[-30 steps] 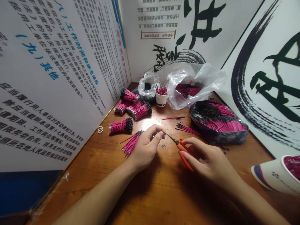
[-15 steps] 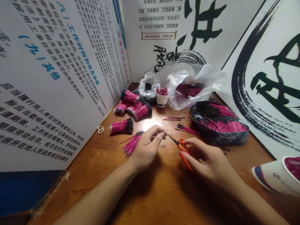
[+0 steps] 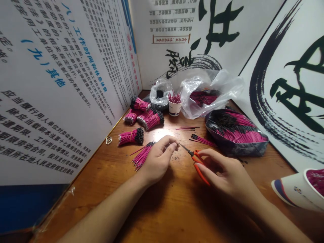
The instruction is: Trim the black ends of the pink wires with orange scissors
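Observation:
My right hand (image 3: 222,168) holds a pair of small scissors (image 3: 196,158) by their orange handles, with the dark blades pointing left toward my other hand. Thumb and forefinger of my left hand (image 3: 162,155) are pinched together at the blade tips; whatever lies between them is too small and hidden to name. Under and left of that wrist lies a loose fan of magenta wires (image 3: 143,157) with dark ends, partly covered by the hand. Tiny dark scraps (image 3: 176,157) are scattered on the wood between the hands.
Banded wire bundles (image 3: 131,136) lie left. Behind stand a paper cup (image 3: 174,108) of wires and clear plastic bags (image 3: 187,108). Loose wires (image 3: 202,140) lie beside a dark open bag (image 3: 243,148) full of wires. A larger cup (image 3: 291,190) lies right; printed panels surround the table.
The scissors have shifted very slightly to the right, their tips a little away from my left fingertips. Otherwise both hands keep their places.

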{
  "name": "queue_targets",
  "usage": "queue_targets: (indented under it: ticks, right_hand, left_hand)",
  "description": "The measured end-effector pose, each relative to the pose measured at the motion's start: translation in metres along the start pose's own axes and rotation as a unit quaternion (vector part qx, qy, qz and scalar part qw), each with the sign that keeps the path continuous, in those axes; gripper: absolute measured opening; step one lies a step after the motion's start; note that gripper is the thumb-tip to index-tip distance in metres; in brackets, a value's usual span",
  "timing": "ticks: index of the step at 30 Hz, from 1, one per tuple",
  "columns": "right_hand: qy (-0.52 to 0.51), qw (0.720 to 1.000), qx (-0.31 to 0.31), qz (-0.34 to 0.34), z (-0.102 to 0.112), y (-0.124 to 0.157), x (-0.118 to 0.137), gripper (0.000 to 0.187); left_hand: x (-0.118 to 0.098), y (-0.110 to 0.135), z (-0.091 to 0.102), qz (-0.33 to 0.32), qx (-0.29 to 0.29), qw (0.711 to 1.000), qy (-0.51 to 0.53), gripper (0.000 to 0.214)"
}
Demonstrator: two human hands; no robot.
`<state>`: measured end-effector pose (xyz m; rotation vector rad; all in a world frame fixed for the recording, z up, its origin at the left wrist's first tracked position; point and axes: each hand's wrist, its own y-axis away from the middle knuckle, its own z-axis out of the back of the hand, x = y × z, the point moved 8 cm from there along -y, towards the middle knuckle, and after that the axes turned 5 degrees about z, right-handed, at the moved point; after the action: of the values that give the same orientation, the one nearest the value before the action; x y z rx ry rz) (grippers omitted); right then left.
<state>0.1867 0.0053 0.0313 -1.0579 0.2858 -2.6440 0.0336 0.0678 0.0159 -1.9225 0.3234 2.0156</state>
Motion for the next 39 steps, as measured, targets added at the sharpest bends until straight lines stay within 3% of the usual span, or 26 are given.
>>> queue_targets:
  ticks: [39]
  right_hand:
    - [-0.002, 1.000, 0.015, 0.017, -0.0011, -0.0002, 0.0004, 0.021]
  left_hand:
    - [-0.0008, 0.0004, 0.0017, 0.005, 0.003, 1.000, -0.006, 0.015]
